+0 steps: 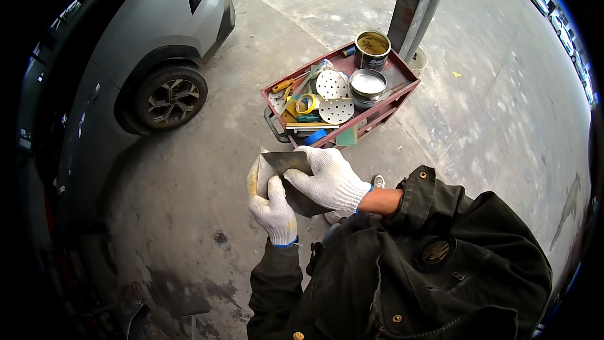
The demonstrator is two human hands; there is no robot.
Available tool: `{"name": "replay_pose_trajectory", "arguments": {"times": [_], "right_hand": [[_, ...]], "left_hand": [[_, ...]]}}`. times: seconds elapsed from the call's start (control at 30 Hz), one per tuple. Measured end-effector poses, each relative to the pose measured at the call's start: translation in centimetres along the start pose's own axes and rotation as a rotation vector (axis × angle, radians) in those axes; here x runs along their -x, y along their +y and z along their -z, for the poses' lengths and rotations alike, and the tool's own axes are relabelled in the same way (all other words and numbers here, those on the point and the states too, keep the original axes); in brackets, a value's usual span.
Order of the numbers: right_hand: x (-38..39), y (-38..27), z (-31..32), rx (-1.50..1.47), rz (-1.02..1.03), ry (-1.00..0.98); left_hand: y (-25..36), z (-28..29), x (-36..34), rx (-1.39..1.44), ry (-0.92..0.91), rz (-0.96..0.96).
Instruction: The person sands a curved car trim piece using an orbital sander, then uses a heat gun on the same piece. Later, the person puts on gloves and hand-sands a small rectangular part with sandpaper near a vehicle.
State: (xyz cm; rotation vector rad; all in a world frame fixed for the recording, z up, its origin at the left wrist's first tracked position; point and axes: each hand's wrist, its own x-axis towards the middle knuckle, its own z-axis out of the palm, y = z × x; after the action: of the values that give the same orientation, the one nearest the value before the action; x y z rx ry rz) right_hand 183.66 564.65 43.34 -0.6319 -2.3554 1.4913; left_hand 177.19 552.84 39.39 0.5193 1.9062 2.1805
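Observation:
Both my hands wear white knitted gloves with blue cuffs. Between them is a dark grey sandpaper sheet [305, 204], bent so that a pale face shows on its left part. My left hand [275, 214] is closed on the pale left side, thumb pressed on the front and fingers behind. The left glove has yellowish stains on its fingers. My right hand [333, 179] grips the dark side from above, its thumb lying across the front; its other fingers are partly hidden. The sheet is held in the air, just on the near side of a red tool cart.
The red cart [402, 86] carries an open dark can [372, 50], a smaller tin [367, 82], perforated white sanding discs [336, 111], a yellow tape roll [306, 103] and a blue tape roll [314, 137]. A metal post [415, 9] rises behind it. A silver car [151, 31] stands left.

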Motion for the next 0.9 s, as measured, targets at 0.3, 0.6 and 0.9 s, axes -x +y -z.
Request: {"name": "replay_pose_trajectory", "arguments": {"times": [0.3, 0.6, 0.9], "right_hand": [[0.5, -0.7, 0.4, 0.042, 0.183, -0.057], [-0.7, 0.9, 0.8, -0.069, -0.023, 0.102], [1.4, 0.6, -1.0, -0.078, -0.074, 0.085]], "left_hand": [[0.9, 3.3, 0.0, -0.269, -0.336, 0.018], [-0.9, 3.1, -0.1, 0.144, -0.118, 0.223], [-0.6, 1.0, 1.7, -0.356, 0.034, -0.091]]}}
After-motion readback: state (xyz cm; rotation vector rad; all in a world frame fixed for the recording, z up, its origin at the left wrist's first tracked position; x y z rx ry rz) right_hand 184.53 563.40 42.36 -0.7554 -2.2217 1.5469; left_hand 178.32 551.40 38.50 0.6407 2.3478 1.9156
